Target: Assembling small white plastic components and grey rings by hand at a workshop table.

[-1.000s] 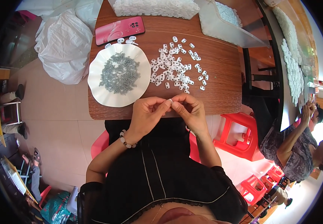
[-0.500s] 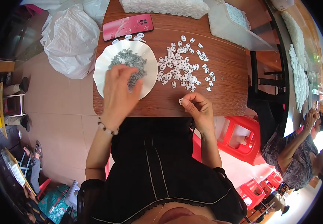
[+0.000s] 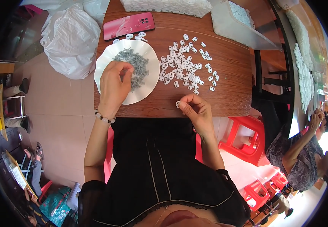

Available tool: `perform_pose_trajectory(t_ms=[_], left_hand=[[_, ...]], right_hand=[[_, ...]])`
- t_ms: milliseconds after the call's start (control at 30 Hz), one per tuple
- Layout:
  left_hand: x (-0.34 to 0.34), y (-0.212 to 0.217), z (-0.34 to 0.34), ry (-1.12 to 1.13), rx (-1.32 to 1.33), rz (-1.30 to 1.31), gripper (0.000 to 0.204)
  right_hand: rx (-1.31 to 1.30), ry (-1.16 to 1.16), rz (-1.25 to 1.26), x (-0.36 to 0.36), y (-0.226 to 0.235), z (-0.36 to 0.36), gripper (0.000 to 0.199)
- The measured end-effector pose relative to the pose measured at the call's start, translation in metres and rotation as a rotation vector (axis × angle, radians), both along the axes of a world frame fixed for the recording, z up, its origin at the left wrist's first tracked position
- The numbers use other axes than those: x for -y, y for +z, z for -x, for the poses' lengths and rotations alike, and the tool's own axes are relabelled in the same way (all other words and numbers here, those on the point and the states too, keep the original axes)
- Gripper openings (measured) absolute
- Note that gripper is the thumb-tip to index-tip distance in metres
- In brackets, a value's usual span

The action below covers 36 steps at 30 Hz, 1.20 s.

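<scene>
My left hand (image 3: 115, 83) is over a white wavy-rimmed plate (image 3: 102, 64), its thumb and forefinger closed together at a pile of small grey screws (image 3: 134, 60). Whatever sits between those fingertips is too small to make out. Near the table's front edge, my right hand (image 3: 198, 110) pinches a small white plastic piece with holes (image 3: 178, 104) between thumb and forefinger. Beyond it, many loose white two-holed pieces (image 3: 183, 66) lie scattered on the brown table (image 3: 228, 94).
A pink phone (image 3: 129, 26) lies behind the plate, beside several larger white oval pieces (image 3: 129, 36). Bins of white parts (image 3: 243, 38) stand at the back. White bags (image 3: 71, 41) are at left, a red stool (image 3: 243, 142) at right. Another person (image 3: 300, 159) works at far right.
My left hand's fingers have gone from spread to pinched, over the screws. My right hand has moved slightly left and nearer with the white piece.
</scene>
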<state>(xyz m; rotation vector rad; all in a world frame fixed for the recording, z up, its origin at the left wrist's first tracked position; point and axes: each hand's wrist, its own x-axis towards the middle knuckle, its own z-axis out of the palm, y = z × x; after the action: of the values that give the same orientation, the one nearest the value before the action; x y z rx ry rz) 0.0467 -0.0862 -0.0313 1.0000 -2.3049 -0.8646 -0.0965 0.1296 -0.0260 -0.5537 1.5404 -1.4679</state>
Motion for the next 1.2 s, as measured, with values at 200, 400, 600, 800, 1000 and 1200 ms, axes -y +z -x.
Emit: perform_pose_trajectory(t_ms=[200,400,600,800,1000,1200], left_hand=[[0.005,-0.006,-0.009,0.103,-0.324,-0.482,0.011],[0.002,0.005,-0.011,0.153,-0.639,-1.071,0.016],[-0.037,0.010,-0.001,-0.001,-0.711,-1.258,0.018],[-0.067,0.017,0.012,-0.103,-0.682,-1.388,0.018],[-0.075,0.019,0.019,-0.186,-0.623,-1.311,0.023],[-0.078,0.025,0.024,-0.181,-0.585,-1.287,0.018]], right_hand=[[0.024,-0.025,0.065,0.010,-0.001,-0.003,0.008],[0.071,-0.056,0.101,0.028,0.002,-0.007,0.010],[0.111,-0.075,0.165,0.044,0.013,-0.015,0.008],[0.035,-0.178,0.296,0.044,0.017,-0.021,0.004],[0.049,-0.164,0.317,0.037,0.019,-0.018,0.004],[0.046,-0.173,0.313,0.033,0.017,-0.015,0.005]])
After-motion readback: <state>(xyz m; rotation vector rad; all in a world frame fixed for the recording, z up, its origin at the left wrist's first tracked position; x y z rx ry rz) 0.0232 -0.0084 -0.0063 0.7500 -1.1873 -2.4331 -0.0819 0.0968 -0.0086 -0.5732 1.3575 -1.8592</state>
